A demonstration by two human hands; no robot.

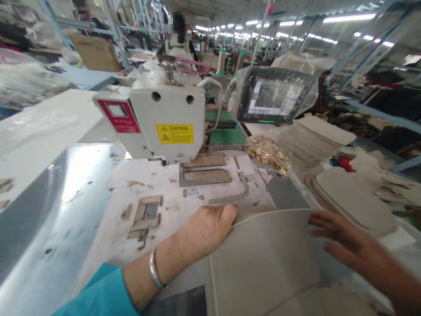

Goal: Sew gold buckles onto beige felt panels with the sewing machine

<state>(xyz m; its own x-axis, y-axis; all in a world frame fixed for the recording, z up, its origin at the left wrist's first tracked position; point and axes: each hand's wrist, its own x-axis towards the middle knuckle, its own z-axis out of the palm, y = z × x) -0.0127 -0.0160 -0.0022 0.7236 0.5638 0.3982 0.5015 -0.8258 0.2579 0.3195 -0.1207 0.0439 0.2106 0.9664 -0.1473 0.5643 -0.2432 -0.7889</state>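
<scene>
My left hand, below a silver bracelet and a turquoise sleeve, is closed on the upper left edge of a beige flat panel with a rounded corner. That panel lies over a stack of similar pieces at the front; whether it is cloth or leather I cannot tell. At its upper right corner is my right hand, blurred, with its fingers apart; whether they touch the panel I cannot tell. Just beyond the hands is a sewing machine head above a metal clamp frame on a white template sheet.
A plastic-wrapped control screen stands at the back right. Beside it sits a bag of gold-coloured metal parts. Further stacks of beige panels are on the right. Thread cones and a person are behind the machine.
</scene>
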